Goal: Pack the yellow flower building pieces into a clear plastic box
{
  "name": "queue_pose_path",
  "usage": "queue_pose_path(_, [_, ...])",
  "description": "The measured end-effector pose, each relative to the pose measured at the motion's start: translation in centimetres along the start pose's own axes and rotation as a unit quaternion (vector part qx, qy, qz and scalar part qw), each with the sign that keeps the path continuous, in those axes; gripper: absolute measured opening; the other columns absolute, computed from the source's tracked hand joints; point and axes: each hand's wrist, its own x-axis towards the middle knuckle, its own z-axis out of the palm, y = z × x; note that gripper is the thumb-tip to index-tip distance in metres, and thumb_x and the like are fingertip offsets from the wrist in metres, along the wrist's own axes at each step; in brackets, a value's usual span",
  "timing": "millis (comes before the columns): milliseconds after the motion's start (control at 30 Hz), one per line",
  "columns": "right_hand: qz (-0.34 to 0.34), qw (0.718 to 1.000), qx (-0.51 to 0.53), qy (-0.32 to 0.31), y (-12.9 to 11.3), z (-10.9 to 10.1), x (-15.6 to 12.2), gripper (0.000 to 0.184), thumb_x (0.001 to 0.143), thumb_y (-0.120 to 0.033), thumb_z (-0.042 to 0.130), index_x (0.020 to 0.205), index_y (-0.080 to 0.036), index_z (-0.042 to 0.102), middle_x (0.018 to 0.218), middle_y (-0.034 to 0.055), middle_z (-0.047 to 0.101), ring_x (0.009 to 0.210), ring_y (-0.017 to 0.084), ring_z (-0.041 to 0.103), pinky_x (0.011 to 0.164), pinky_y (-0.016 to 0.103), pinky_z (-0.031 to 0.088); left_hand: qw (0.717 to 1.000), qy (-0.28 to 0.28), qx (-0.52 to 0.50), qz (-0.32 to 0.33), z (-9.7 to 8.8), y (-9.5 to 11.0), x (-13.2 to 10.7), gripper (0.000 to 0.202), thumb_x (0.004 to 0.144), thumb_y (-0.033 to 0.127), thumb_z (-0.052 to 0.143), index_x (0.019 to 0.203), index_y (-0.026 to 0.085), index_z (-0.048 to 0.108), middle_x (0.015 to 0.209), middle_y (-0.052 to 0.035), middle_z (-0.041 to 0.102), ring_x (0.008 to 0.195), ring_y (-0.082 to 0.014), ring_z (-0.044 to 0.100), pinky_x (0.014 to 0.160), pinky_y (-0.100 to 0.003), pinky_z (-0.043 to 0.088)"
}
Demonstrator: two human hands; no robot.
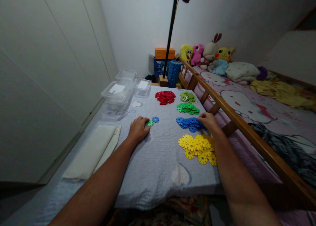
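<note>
My left hand (138,128) rests on the pale blue quilted cloth (158,166), fingers curled onto a green snowflake disc (149,123) joined to a blue disc (155,119). My right hand (209,121) reaches into the pile of blue discs (189,123), fingers bent down on them; what it holds is hidden. Nearer me lies a pile of yellow discs (197,148). Beyond are piles of green discs (188,108), lime discs (188,97) and red discs (165,97).
Clear plastic boxes (122,87) stand stacked at the far left of the cloth. A folded white cloth (92,152) lies left. A wooden bed rail (237,119) runs along the right, with plush toys (209,54) behind. A black pole (170,35) rises from a wooden block.
</note>
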Motion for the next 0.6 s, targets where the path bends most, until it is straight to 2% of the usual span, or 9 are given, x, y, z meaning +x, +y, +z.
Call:
queue_pose_path(100, [-0.047,0.997,-0.055,0.014,-2.3,0.4,-0.3,0.004,0.074,-0.021,0.066,0.072,-0.018,0.068,0.07,0.0013,0.069,0.068,0.017,0.061,0.063,0.026,0.041,1.0,0.003,-0.002,0.002,0.1,-0.1,0.0,0.038,0.089,0.03,0.059,0.124,0.021,0.071,0.121,-0.0108,0.069,0.116,-0.0287,0.065,0.103,-0.041,0.049])
queue_pose_path(167, [-0.096,0.992,-0.082,-0.006,-4.7,1.4,-1.0,0.007,0.079,-0.021,0.066,0.08,-0.017,0.071,0.08,0.0037,0.073,0.076,0.018,0.064,0.069,0.027,0.043,1.0,0.006,-0.004,0.002,0.3,-0.3,0.1,0.038,0.088,0.03,0.06,0.123,0.021,0.071,0.12,-0.0106,0.07,0.116,-0.0282,0.065,0.102,-0.04,0.05])
queue_pose_path(300, [-0.204,0.962,-0.121,-0.132,-10.0,5.5,-3.0,0.013,0.087,-0.019,0.064,0.092,-0.016,0.076,0.095,0.0074,0.077,0.087,0.019,0.067,0.079,0.027,0.046,1.0,0.017,-0.018,0.003,0.7,-0.6,0.2,0.04,0.086,0.03,0.062,0.125,0.021,0.07,0.118,-0.0109,0.07,0.113,-0.0279,0.066,0.102,-0.04,0.05])
queue_pose_path(367, [-0.246,0.942,-0.142,-0.179,-12.1,8.0,-3.9,0.018,0.089,-0.018,0.064,0.101,-0.017,0.077,0.105,0.0095,0.077,0.097,0.02,0.067,0.089,0.029,0.047,0.999,0.024,-0.035,0.006,0.8,-0.7,0.3,0.042,0.084,0.026,0.063,0.125,0.02,0.07,0.116,-0.0105,0.071,0.112,-0.0274,0.066,0.102,-0.04,0.051])
queue_pose_path(467, [-0.264,0.923,-0.173,-0.222,-14.0,11.4,-4.8,0.033,0.091,-0.018,0.064,0.122,-0.017,0.074,0.125,0.0136,0.071,0.112,0.023,0.065,0.099,0.03,0.045,0.996,0.034,-0.08,0.002,0.8,-0.8,0.5,0.043,0.082,0.02,0.061,0.124,0.017,0.069,0.117,-0.0111,0.07,0.111,-0.0253,0.067,0.103,-0.038,0.052])
queue_pose_path(533, [-0.252,0.922,-0.187,-0.228,-14.7,13.1,-4.9,0.041,0.094,-0.019,0.061,0.135,-0.017,0.068,0.133,0.0152,0.066,0.118,0.023,0.063,0.102,0.03,0.044,0.993,0.045,-0.113,-0.008,0.7,-0.8,0.5,0.043,0.082,0.016,0.059,0.124,0.015,0.069,0.119,-0.0118,0.069,0.11,-0.0233,0.068,0.102,-0.036,0.053])
queue_pose_path(600, [-0.232,0.926,-0.199,-0.222,-15.1,14.2,-4.9,0.044,0.096,-0.02,0.058,0.139,-0.018,0.065,0.135,0.0158,0.064,0.121,0.024,0.061,0.102,0.03,0.044,0.99,0.057,-0.129,-0.022,0.5,-0.8,0.5,0.044,0.081,0.012,0.056,0.123,0.015,0.069,0.119,-0.0118,0.069,0.108,-0.0219,0.069,0.102,-0.035,0.053])
